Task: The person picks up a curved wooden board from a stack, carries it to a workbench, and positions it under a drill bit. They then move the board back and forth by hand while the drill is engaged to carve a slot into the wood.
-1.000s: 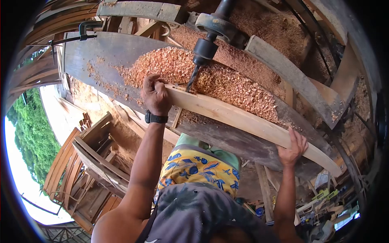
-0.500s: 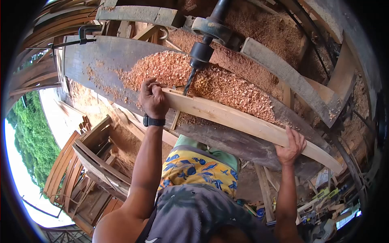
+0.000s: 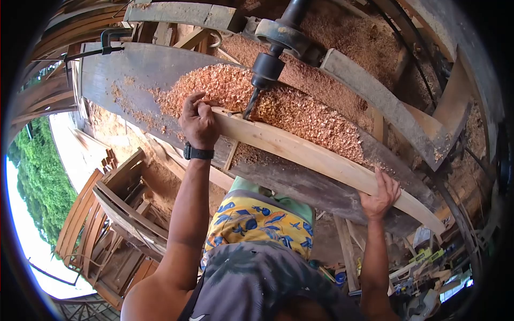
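Observation:
A long, pale wooden board (image 3: pixel 310 153) stands on edge across the dark bench, with its near face toward me. My left hand (image 3: pixel 199 122), with a black watch on the wrist, is closed around the board's left end. Farther along, my right hand (image 3: pixel 379 195) grips the board near its right end, fingers over the top edge. A drill bit (image 3: pixel 251 104) hangs from a dark chuck (image 3: pixel 266 70) and meets the board's top edge just right of my left hand. Whether its tip is inside the wood is hidden.
Wood chips (image 3: pixel 214 83) are heaped behind the board on the dark bench top (image 3: pixel 300 184). A clamp (image 3: pixel 110 43) sits at the bench's far left. A grey curved beam (image 3: pixel 369 88) lies behind, and curved wooden parts (image 3: pixel 128 203) are stacked at lower left.
The board has shifted slightly to the left, with both hands moving along with it. Its top edge at the bit now looks tilted a little differently, and the slot shows less.

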`<control>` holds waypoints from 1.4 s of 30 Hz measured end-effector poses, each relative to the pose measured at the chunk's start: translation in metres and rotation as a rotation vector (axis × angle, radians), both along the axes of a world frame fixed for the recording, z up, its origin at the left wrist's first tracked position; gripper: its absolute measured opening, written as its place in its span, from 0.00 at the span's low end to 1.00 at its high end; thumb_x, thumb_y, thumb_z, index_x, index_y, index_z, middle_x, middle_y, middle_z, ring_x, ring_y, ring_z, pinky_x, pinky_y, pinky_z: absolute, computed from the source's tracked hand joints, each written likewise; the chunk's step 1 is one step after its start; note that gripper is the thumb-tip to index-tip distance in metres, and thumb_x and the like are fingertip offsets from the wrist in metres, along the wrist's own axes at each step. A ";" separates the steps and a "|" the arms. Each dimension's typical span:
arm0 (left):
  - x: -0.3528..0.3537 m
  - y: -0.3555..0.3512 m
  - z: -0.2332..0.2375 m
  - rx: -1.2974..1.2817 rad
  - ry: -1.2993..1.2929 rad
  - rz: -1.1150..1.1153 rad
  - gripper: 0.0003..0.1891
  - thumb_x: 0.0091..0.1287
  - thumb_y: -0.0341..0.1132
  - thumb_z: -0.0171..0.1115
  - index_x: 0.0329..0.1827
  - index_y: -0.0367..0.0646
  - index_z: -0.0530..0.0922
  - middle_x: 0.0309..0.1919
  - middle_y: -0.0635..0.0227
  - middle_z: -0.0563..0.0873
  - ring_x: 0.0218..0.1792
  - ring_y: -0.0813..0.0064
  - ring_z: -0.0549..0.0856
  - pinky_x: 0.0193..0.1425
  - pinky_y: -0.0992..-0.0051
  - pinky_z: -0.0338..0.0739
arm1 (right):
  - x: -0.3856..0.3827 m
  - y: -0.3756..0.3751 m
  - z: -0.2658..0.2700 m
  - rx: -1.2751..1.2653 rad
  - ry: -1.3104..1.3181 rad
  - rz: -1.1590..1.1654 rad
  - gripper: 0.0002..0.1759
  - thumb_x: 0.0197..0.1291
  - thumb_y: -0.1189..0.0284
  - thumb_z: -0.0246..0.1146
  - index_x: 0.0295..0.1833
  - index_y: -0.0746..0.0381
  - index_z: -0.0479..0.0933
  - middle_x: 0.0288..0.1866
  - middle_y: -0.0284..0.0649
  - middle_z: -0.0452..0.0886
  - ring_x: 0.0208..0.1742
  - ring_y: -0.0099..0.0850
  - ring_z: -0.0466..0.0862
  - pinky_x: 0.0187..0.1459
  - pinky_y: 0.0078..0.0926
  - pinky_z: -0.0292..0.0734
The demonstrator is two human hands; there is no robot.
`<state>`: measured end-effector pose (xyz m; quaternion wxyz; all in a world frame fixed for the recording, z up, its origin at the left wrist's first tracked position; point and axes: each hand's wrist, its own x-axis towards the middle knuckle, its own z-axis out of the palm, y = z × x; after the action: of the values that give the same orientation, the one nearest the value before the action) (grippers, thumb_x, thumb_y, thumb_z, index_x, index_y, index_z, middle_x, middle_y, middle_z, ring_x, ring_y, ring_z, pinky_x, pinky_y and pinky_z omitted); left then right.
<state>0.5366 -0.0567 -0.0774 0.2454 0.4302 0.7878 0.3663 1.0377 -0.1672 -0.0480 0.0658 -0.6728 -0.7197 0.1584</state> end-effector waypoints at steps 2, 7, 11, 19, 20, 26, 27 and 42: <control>-0.005 -0.007 -0.003 0.061 0.060 -0.010 0.16 0.70 0.25 0.51 0.56 0.38 0.84 0.31 0.62 0.94 0.35 0.73 0.93 0.46 0.72 0.87 | 0.001 0.007 -0.002 0.018 0.000 0.014 0.45 0.39 0.59 0.86 0.71 0.49 0.85 0.59 0.34 0.87 0.59 0.44 0.81 0.68 0.51 0.67; 0.000 0.004 0.000 0.041 -0.011 0.004 0.17 0.70 0.24 0.50 0.56 0.38 0.84 0.32 0.62 0.94 0.34 0.74 0.92 0.45 0.71 0.86 | -0.001 0.007 0.002 0.001 -0.019 0.005 0.45 0.38 0.61 0.85 0.70 0.48 0.86 0.58 0.33 0.87 0.59 0.43 0.81 0.68 0.50 0.67; -0.003 0.001 -0.001 0.009 0.005 0.012 0.17 0.70 0.25 0.50 0.56 0.37 0.84 0.33 0.61 0.94 0.34 0.73 0.93 0.45 0.71 0.87 | -0.001 -0.002 0.000 0.010 0.017 -0.015 0.45 0.38 0.62 0.84 0.70 0.48 0.86 0.58 0.32 0.87 0.59 0.43 0.81 0.69 0.50 0.67; -0.006 -0.010 -0.005 0.006 0.031 0.088 0.15 0.70 0.25 0.50 0.52 0.35 0.84 0.31 0.61 0.93 0.37 0.71 0.93 0.49 0.70 0.86 | 0.001 0.008 0.003 -0.024 0.005 0.030 0.45 0.39 0.60 0.86 0.70 0.51 0.85 0.59 0.36 0.86 0.61 0.46 0.81 0.68 0.51 0.67; -0.006 -0.009 -0.005 0.006 0.032 0.090 0.15 0.70 0.25 0.50 0.52 0.35 0.84 0.31 0.61 0.93 0.37 0.71 0.93 0.49 0.70 0.86 | 0.002 0.008 0.002 -0.023 0.006 0.032 0.45 0.39 0.60 0.86 0.70 0.51 0.85 0.59 0.36 0.86 0.61 0.46 0.81 0.68 0.51 0.67; -0.005 -0.019 -0.003 0.018 0.002 0.095 0.14 0.71 0.24 0.49 0.50 0.36 0.84 0.32 0.62 0.93 0.37 0.71 0.92 0.48 0.70 0.86 | 0.005 0.013 0.000 -0.031 0.018 0.052 0.45 0.38 0.62 0.85 0.70 0.51 0.86 0.59 0.35 0.86 0.60 0.46 0.81 0.69 0.51 0.67; -0.004 -0.024 -0.002 0.025 -0.004 0.083 0.14 0.72 0.23 0.48 0.52 0.36 0.83 0.33 0.63 0.92 0.36 0.73 0.91 0.47 0.72 0.86 | 0.006 0.014 0.000 -0.018 0.020 0.062 0.44 0.38 0.63 0.84 0.70 0.49 0.86 0.58 0.34 0.86 0.59 0.44 0.81 0.70 0.51 0.66; -0.003 -0.001 0.002 -0.019 -0.032 0.063 0.17 0.72 0.22 0.46 0.58 0.35 0.81 0.34 0.61 0.92 0.35 0.74 0.90 0.47 0.74 0.85 | 0.002 0.011 -0.004 0.023 0.028 0.067 0.44 0.41 0.61 0.84 0.71 0.49 0.85 0.60 0.34 0.86 0.59 0.44 0.81 0.68 0.51 0.67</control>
<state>0.5338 -0.0575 -0.0756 0.2505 0.3970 0.8002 0.3732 1.0396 -0.1560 -0.0522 0.0784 -0.6452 -0.7426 0.1617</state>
